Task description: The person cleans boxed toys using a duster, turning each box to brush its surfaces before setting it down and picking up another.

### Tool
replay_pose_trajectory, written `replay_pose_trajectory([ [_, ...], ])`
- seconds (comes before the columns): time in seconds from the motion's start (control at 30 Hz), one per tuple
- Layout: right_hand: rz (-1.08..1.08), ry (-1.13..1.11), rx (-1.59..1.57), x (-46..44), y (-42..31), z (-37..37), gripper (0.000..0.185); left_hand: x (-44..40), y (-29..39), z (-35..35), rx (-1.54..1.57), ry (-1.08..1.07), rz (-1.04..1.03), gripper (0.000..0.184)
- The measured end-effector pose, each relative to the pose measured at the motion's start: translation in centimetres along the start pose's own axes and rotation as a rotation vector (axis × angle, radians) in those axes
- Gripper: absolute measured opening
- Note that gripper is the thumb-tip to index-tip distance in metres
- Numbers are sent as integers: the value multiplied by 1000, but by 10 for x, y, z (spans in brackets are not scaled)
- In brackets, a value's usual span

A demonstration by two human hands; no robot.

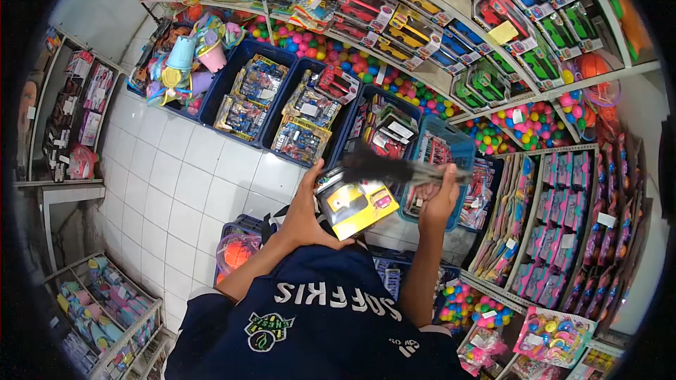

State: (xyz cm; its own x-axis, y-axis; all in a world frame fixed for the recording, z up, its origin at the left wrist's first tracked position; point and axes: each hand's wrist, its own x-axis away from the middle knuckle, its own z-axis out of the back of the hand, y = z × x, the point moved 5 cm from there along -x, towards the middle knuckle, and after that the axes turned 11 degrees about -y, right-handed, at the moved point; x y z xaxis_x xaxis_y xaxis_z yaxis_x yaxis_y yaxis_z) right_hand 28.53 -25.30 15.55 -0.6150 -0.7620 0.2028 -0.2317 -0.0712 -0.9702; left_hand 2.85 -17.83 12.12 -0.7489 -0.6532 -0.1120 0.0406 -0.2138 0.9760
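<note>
The left hand point(304, 214) grasps a yellow box point(355, 210) with a clear window, its fingers along the left side and lower edge. The box is tilted, one printed face turned up, in front of the dark shirt point(310, 302). The fingers of the right hand point(438, 200) are closed around the pale end of a dark, blurred thing, perhaps a brush point(380, 167); its black end reaches left over the upper part of the box, though blur hides whether the two touch.

Just beneath the right fingers is a teal basket point(461, 142) of small packets. Beyond the left fingers, navy crates point(251, 48) stand in a row on the white tiled floor point(189, 184), holding boxed toys point(303, 137). Farther beyond both hands, colored balls point(362, 63) lie under a shelf point(451, 24) of boxed toy cars point(412, 28). Well to the right of the right fingers are upright rows of packaged goods point(560, 200). Near the left wrist, an orange ball point(238, 253) sits in another crate.
</note>
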Motion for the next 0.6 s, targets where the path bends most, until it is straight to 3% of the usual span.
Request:
replay_pose_trajectory([
  [0.1,-13,-39,-211,1,-9,-4,32,5,1,1,-32,14,3,139],
  [0.17,-25,-299,63,7,-22,-19,31,3,4,0,-15,8,-39,139],
  [0.23,-29,-191,102,8,-31,-24,30,1,4,0,-18,-11,-50,139],
  [0.3,121,-52,-36,2,-34,-16,30,-1,12,0,-102,-15,-67,139],
  [0.37,83,-146,-116,0,-32,-9,30,0,5,-3,-76,-23,-46,140],
  [0.43,26,-338,95,6,-42,-22,32,1,2,-6,6,-25,-36,141],
  [0.5,0,-263,144,8,-43,-25,33,2,2,-7,-2,-28,-34,141],
  [0.57,29,15,-65,0,-29,-8,32,1,3,-6,-24,-22,-39,143],
  [0.6,2,-60,-172,0,-30,-7,32,0,10,-3,-37,-23,-17,143],
])
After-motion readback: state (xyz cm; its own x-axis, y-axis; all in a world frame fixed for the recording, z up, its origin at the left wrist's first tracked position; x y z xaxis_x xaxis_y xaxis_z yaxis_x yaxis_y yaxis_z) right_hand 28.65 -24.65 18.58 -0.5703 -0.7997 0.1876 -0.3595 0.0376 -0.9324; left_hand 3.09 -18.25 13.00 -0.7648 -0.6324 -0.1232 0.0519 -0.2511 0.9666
